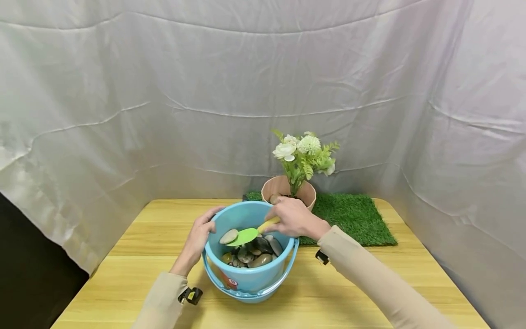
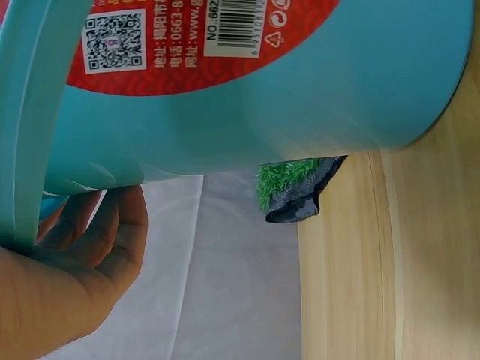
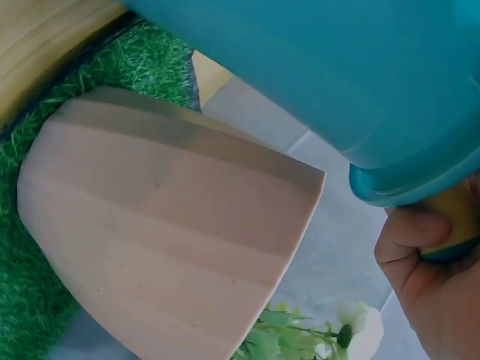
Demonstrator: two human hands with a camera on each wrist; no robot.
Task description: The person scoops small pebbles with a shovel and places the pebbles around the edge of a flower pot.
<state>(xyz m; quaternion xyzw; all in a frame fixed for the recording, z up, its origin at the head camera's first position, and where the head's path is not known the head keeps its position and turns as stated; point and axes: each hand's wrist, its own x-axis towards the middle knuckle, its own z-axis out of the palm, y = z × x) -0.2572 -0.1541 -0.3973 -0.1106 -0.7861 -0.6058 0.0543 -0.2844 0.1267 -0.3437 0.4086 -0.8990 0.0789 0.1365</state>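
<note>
A light blue bucket with stones in it stands at the front middle of the table. My left hand grips its rim on the left side; in the left wrist view the fingers curl against the bucket's outer wall. In my right hand is a toy trowel, gripped by its yellow handle. Its green blade points left and down inside the bucket, above the pile. One flat grey stone lies at the blade's tip.
Just behind the bucket, a pinkish ribbed flowerpot holds white flowers and a stone near its rim. The pot stands on an artificial grass mat. Grey cloth hangs around the wooden table.
</note>
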